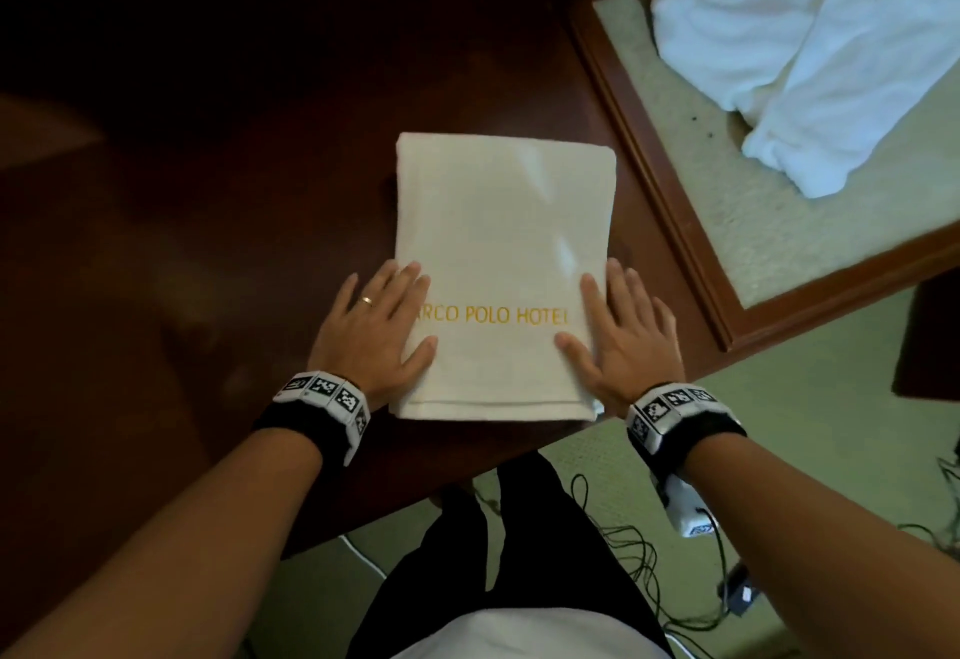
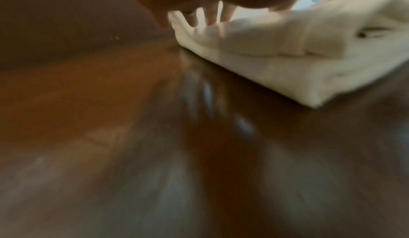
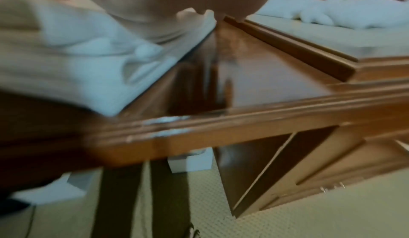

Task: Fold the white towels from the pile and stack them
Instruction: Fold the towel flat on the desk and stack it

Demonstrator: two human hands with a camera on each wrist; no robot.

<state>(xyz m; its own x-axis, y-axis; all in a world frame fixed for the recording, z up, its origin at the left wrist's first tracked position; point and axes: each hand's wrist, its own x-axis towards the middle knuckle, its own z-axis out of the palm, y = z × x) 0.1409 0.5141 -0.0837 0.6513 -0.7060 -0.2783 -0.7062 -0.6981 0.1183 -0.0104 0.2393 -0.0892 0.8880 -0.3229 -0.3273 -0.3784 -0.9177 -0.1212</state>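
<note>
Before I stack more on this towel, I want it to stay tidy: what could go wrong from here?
The folded towel lies close to the table edge; a push from the left hand or right hand might slide it off. Reaching for the towel pile could drag its layers apart.

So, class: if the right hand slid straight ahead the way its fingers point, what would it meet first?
The right hand lies flat on the folded white towel, fingers pointing away from the person. Straight on, it likely meets only more towel, then bare dark wooden table; depth is unclear.
</note>
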